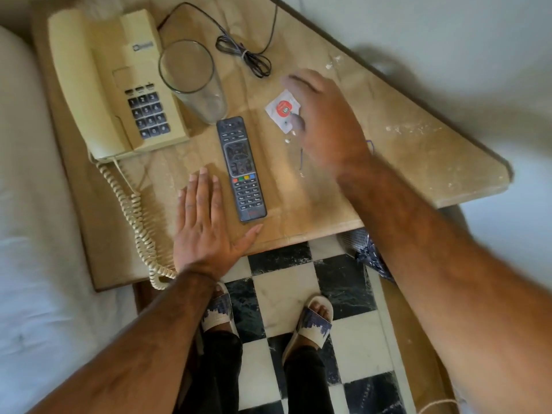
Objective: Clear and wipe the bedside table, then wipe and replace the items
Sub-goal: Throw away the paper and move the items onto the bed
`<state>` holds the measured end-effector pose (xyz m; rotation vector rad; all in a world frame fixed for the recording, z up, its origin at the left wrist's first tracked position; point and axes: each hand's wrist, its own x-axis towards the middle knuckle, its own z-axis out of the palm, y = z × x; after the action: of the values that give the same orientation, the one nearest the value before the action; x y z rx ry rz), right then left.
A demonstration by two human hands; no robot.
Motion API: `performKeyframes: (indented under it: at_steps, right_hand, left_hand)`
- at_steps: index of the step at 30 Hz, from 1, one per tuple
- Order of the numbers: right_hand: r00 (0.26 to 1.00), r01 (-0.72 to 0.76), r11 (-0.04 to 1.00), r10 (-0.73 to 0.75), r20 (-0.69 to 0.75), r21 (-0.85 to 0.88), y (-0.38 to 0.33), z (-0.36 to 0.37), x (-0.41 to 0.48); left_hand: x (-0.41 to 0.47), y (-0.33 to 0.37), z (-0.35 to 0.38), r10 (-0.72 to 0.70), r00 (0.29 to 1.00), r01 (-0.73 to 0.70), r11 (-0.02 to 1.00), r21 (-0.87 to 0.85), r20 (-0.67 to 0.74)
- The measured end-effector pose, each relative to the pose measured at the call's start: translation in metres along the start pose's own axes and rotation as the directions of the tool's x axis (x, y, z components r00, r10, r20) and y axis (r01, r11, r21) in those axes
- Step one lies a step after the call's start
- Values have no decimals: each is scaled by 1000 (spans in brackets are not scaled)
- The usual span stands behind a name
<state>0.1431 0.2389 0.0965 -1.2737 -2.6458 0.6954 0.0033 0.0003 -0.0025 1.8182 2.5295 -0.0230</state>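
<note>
The beige marble bedside table (pixel 418 150) carries a cream corded phone (pixel 113 82) at the left, an empty clear glass (pixel 194 82) beside it, a black remote (pixel 241 168) in the middle, a bundled black cable (pixel 245 56) at the back and a small white packet with a red circle (pixel 280 110). My left hand (pixel 206 222) lies flat and open on the table's front edge, just left of the remote. My right hand (pixel 325 121) hovers blurred over the packet, fingers spread, holding nothing.
A bed with white linen (pixel 35 234) borders the table on the left. White dusty marks (pixel 409 128) speckle the table's right part. Below is a black-and-white checkered floor (pixel 286 282) with my slippered feet. A patterned blue cloth (pixel 373 255) hangs under the table edge.
</note>
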Motion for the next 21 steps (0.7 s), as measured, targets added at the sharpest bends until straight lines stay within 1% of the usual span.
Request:
performKeyframes:
  at_steps: [2,4,5,7,8,10,11,12,13,15,16,18,21]
  right_hand:
    - [990,71,987,-53,129,-143,-6,6,33]
    - [970,99,962,-37,239,-253,-10,11,54]
    - [967,101,949,-23,252,-300,-9,13,59]
    - [973,96,930,-12,231,-355,-5,14,61]
    - [976,86,934,-9,216,-347,-3,12,60]
    - [986,28,967,15,167,-253,3,5,54]
    - [995,-21,986,38,97,-167,7,-1,47]
    - [996,-90,995,90,0,-50,13,-10,36]
    - [981,-152,986,159,-111,73,21,-21,19]
    - [900,-254,929,329,-286,267,38,-37,-28]
    - [846,-323,890,424,-322,322,51,-43,-59]
    - [737,-479,792,597,-316,379,76,-43,-125]
    - [613,-673,667,745,-264,319,119,-24,-209]
  left_hand:
    - [0,0,-1,2,1000,-2,1000,-3,7]
    - [-1,-1,-2,2,1000,-2,1000,-8,6]
    - [-1,-1,-2,2,1000,-2,1000,-10,5]
    - [-1,-1,-1,5,1000,-5,1000,-12,4]
    - [-1,-1,-1,6,1000,-6,1000,-14,2]
    - [-1,-2,-1,10,1000,-10,1000,-15,-3]
    - [-1,-2,0,12,1000,-12,1000,-19,-5]
    - [-1,-2,0,15,1000,-15,1000,-21,-4]
    - [-1,-1,0,15,1000,-15,1000,-23,3]
    - [-2,-3,0,5,1000,-4,1000,-24,14]
    - [-2,-2,0,5,1000,-5,999,-32,15]
    - [-2,-3,1,9,1000,-8,999,-37,18]
    - [-2,-3,5,1,1000,-1,999,-35,-11]
